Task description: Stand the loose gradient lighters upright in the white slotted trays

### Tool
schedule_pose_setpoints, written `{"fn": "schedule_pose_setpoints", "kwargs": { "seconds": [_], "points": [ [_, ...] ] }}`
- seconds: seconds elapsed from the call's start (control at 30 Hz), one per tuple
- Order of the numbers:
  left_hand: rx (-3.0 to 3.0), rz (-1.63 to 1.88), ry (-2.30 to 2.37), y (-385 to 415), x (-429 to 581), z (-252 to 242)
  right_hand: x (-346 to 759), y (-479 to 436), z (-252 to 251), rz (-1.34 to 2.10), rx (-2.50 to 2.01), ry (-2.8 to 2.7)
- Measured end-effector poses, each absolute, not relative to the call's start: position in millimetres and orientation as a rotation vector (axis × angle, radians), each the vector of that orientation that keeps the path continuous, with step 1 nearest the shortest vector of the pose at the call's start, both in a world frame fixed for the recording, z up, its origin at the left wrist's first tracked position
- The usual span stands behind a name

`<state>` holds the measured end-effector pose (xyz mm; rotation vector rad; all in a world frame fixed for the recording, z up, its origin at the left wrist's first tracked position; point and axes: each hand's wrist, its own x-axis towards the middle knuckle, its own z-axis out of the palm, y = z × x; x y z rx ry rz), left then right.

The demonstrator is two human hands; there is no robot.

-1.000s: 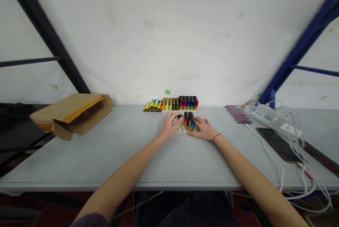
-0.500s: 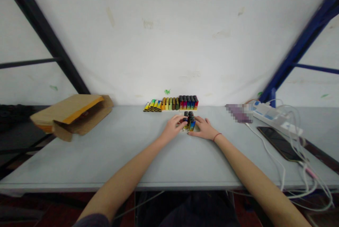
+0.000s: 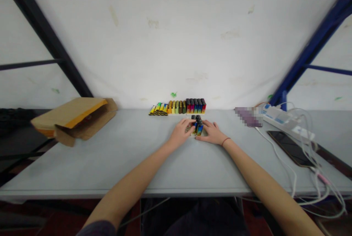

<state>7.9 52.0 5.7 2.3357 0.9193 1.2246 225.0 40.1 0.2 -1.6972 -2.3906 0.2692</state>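
A small cluster of upright coloured lighters (image 3: 198,125) with black tops stands on a pale tray in the middle of the grey table (image 3: 132,155). My left hand (image 3: 181,131) curls round the cluster's left side, fingertips pinching a lighter there. My right hand (image 3: 212,132) rests flat against the cluster's right side, fingers stretched out, a red band on the wrist. Behind them, against the white wall, runs a row of lighters (image 3: 178,107): yellow ones lying at the left, orange, green and red-blue ones standing to the right.
An open brown cardboard box (image 3: 73,118) lies on its side at the table's left. At the right are a white power strip (image 3: 286,122), a dark phone (image 3: 291,148) and tangled white cables (image 3: 313,177). Dark and blue frame bars slant up on both sides.
My left hand has slid to the right, closing in on the lighter cluster, which now looks narrower. My right hand has stayed in place.
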Motion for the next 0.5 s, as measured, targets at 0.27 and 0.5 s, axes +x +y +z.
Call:
{"fn": "schedule_pose_setpoints", "kwargs": {
  "seconds": [0.27, 0.5],
  "points": [
    [2.306, 1.508, 1.364, 108.9, -46.2, 24.7, 224.9, 39.2, 3.5, 0.288, -1.685, -2.402],
    [2.236, 1.065, 1.614, 191.7, -146.5, 3.6, 223.0, 37.3, 6.3, 0.317, -1.693, -2.395]
  ]
}}
